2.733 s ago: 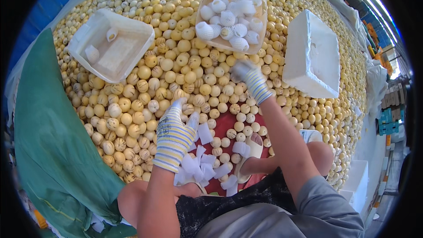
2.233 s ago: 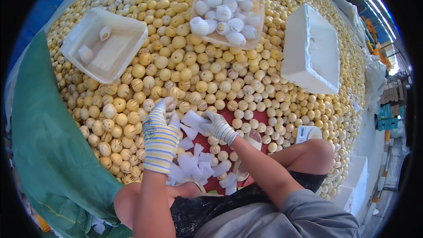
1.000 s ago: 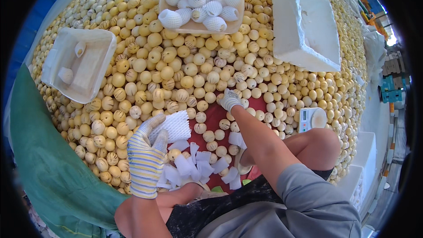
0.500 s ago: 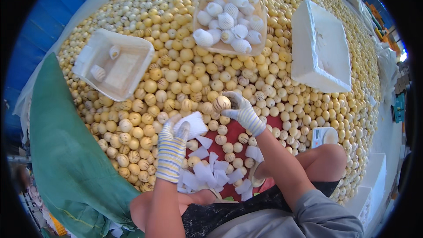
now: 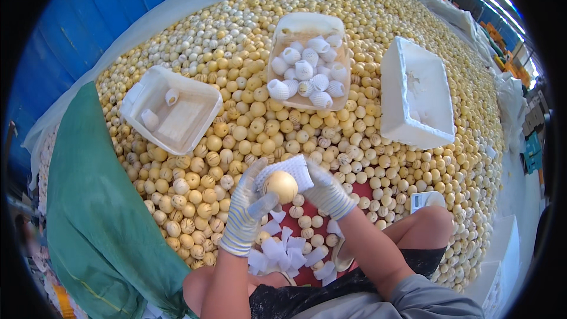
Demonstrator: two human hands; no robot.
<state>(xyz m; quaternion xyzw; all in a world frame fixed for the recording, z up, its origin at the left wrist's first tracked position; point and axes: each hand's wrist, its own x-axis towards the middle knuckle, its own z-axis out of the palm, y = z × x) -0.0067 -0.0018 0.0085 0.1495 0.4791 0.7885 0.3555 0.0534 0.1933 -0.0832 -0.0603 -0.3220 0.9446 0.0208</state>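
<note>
A round yellow pepino melon point(image 5: 280, 187) sits in my gloved left hand point(image 5: 245, 202), thumb along its lower side, fingers behind it. Against the melon's upper side lies a white foam net sleeve point(image 5: 293, 170), spread between both hands. My right hand point(image 5: 328, 192), also in a striped knit glove, grips the sleeve's right end; its fingertips are partly hidden behind the foam. Loose flat foam sleeves point(image 5: 285, 252) lie below my hands on a red sheet point(image 5: 308, 209), among more pepino melons.
Melons spread widely around me. Ahead stands a tub point(image 5: 345, 90) of sleeved melons, with a tub point(image 5: 204, 119) holding two at left and a white foam box point(image 5: 391, 103) at right. A small scale point(image 5: 417, 201) is near my right knee, a green sack point(image 5: 80, 201) at my left.
The melon has passed from my right hand to my left. My right hand has moved onto the foam sleeve, which is now raised and spread beside the melon. The view has tilted up.
</note>
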